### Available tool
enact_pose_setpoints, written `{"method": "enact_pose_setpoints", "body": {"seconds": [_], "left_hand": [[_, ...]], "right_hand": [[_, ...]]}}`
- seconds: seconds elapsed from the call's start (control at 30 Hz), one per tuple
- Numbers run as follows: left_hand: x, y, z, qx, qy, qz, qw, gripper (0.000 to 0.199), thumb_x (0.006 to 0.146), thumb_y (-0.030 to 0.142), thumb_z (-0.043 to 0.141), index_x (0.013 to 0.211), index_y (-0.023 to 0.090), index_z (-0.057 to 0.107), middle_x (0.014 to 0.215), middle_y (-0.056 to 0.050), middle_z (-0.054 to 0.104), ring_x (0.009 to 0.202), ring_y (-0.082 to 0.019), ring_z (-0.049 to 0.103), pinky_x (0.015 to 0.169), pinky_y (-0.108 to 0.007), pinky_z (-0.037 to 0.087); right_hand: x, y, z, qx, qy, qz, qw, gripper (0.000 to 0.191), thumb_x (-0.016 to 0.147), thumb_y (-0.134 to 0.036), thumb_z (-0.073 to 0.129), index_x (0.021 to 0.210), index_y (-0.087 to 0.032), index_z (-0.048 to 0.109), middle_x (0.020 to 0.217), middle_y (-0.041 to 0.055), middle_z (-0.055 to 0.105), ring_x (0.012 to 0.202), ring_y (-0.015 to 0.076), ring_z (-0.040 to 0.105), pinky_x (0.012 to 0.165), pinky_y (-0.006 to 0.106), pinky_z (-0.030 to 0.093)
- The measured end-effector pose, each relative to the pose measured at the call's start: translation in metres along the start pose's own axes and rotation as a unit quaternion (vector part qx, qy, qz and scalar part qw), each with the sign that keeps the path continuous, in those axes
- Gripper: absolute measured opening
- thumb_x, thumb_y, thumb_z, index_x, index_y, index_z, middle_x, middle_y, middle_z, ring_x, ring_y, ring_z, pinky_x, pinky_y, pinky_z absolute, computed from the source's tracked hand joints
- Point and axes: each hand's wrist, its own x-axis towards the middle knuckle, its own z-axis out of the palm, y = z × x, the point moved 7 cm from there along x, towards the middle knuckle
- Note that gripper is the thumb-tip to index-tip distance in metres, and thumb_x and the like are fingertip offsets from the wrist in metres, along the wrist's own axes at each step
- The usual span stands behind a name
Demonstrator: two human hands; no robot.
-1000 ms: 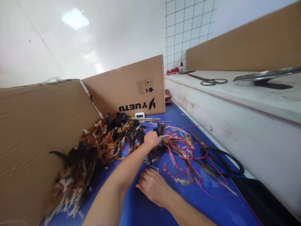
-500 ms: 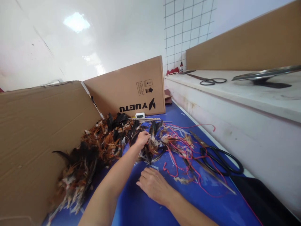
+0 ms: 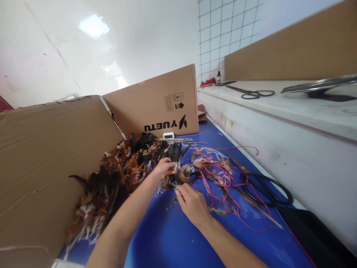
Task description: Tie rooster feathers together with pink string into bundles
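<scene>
My left hand (image 3: 165, 168) is closed on dark feathers (image 3: 175, 152) at the middle of the blue table. Just below it, my right hand (image 3: 192, 203) has its fingers bent at the lower edge of the same feathers; its fingertips are close together, and what they grip is too small to make out. A long pile of brown and black feathers (image 3: 131, 160) lies to the left. Pink string (image 3: 220, 173) is tangled with loose feathers on the right, beside large black-handled scissors (image 3: 262, 186).
Cardboard panels (image 3: 156, 100) stand behind and at the left. A small white digital device (image 3: 168, 135) and thin sticks lie behind the feathers. On the white ledge (image 3: 267, 100) at the right are another pair of scissors and a metallic object. Black material lies at the lower right.
My left hand has shifted slightly left and down, with its fingers around the feathers. My right hand has lifted from the table and moved up to the feathers.
</scene>
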Motion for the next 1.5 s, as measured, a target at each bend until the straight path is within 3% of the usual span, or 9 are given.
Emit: {"method": "enact_pose_setpoints", "body": {"seconds": [0.1, 0.2, 0.43, 0.73, 0.87, 1.1, 1.23, 1.37, 1.5], "left_hand": [[-0.008, -0.005, 0.001, -0.016, -0.018, -0.007, 1.000, 0.035, 0.063, 0.020, 0.074, 0.074, 0.017, 0.041, 0.059, 0.005, 0.053, 0.047, -0.007, 0.055, 0.044, -0.018, 0.048], [-0.018, -0.008, 0.006, -0.027, -0.044, -0.009, 0.999, 0.034, 0.061, 0.020, 0.077, 0.078, 0.014, 0.048, 0.066, 0.000, 0.059, 0.053, -0.010, 0.060, 0.044, -0.018, 0.049], [-0.035, -0.020, 0.013, -0.044, -0.067, 0.005, 0.997, 0.041, 0.049, 0.016, 0.083, 0.077, 0.011, 0.054, 0.067, 0.001, 0.058, 0.052, -0.008, 0.058, 0.049, -0.019, 0.052], [-0.045, -0.036, 0.014, -0.031, -0.070, 0.002, 0.997, 0.043, 0.053, 0.028, 0.082, 0.080, 0.014, 0.052, 0.063, 0.003, 0.054, 0.053, -0.009, 0.057, 0.046, -0.020, 0.051], [-0.050, -0.035, 0.019, 0.002, -0.091, 0.006, 0.996, 0.044, 0.052, 0.028, 0.082, 0.081, 0.013, 0.053, 0.064, 0.001, 0.056, 0.053, -0.010, 0.057, 0.045, -0.021, 0.050], [-0.053, -0.028, 0.013, -0.026, -0.047, 0.037, 0.998, 0.039, 0.052, 0.022, 0.080, 0.083, 0.012, 0.059, 0.070, -0.001, 0.061, 0.056, -0.010, 0.057, 0.046, -0.019, 0.045], [-0.056, -0.025, 0.016, -0.019, -0.069, 0.048, 0.996, 0.032, 0.055, 0.020, 0.077, 0.081, 0.011, 0.061, 0.069, -0.002, 0.062, 0.055, -0.009, 0.055, 0.044, -0.018, 0.039], [-0.060, -0.023, 0.017, -0.020, -0.070, 0.056, 0.996, 0.026, 0.056, 0.020, 0.076, 0.075, 0.009, 0.062, 0.064, -0.002, 0.060, 0.052, -0.008, 0.052, 0.044, -0.018, 0.036], [-0.067, -0.027, 0.023, -0.007, -0.093, 0.036, 0.995, 0.028, 0.055, 0.022, 0.076, 0.076, 0.009, 0.062, 0.065, -0.003, 0.061, 0.053, -0.009, 0.054, 0.044, -0.018, 0.036]], "right_hand": [[0.003, 0.029, -0.005, 0.035, 0.052, 0.101, 0.993, 0.020, 0.089, -0.025, 0.042, 0.103, -0.018, 0.054, 0.091, 0.0072, 0.061, 0.075, 0.0169, 0.060, 0.066, 0.027, 0.045], [0.004, 0.051, -0.004, 0.087, 0.087, 0.168, 0.978, 0.030, 0.084, -0.032, 0.048, 0.109, -0.016, 0.051, 0.094, 0.0093, 0.062, 0.065, 0.0164, 0.059, 0.065, 0.031, 0.048], [0.007, 0.069, 0.013, 0.197, 0.022, 0.260, 0.945, 0.042, 0.078, -0.034, 0.051, 0.116, -0.016, 0.051, 0.082, 0.0043, 0.068, 0.056, 0.0154, 0.060, 0.064, 0.031, 0.050], [0.005, 0.071, 0.022, 0.234, -0.007, 0.257, 0.938, 0.024, 0.079, -0.033, 0.046, 0.090, -0.020, 0.064, 0.076, 0.0034, 0.070, 0.059, 0.0171, 0.064, 0.060, 0.028, 0.049], [0.004, 0.070, 0.020, 0.247, 0.009, 0.254, 0.935, 0.023, 0.078, -0.032, 0.048, 0.088, -0.021, 0.065, 0.077, 0.0032, 0.071, 0.064, 0.0181, 0.065, 0.062, 0.028, 0.050], [0.005, 0.074, 0.010, 0.188, 0.050, 0.254, 0.947, 0.025, 0.077, -0.034, 0.049, 0.088, -0.020, 0.066, 0.087, 0.0067, 0.067, 0.069, 0.0192, 0.062, 0.068, 0.032, 0.048], [0.007, 0.076, 0.007, 0.186, 0.061, 0.258, 0.946, 0.030, 0.079, -0.039, 0.047, 0.088, -0.019, 0.067, 0.089, 0.0082, 0.065, 0.070, 0.0190, 0.060, 0.070, 0.033, 0.047], [0.006, 0.077, 0.016, 0.280, 0.029, 0.302, 0.911, 0.032, 0.077, -0.044, 0.052, 0.089, -0.019, 0.065, 0.074, 0.0048, 0.064, 0.055, 0.0156, 0.055, 0.055, 0.029, 0.046], [0.000, 0.076, 0.027, 0.412, 0.004, 0.370, 0.833, 0.030, 0.072, -0.049, 0.060, 0.071, -0.019, 0.058, 0.043, -0.0054, 0.046, 0.036, 0.0097, 0.040, 0.037, 0.022, 0.032]]}}
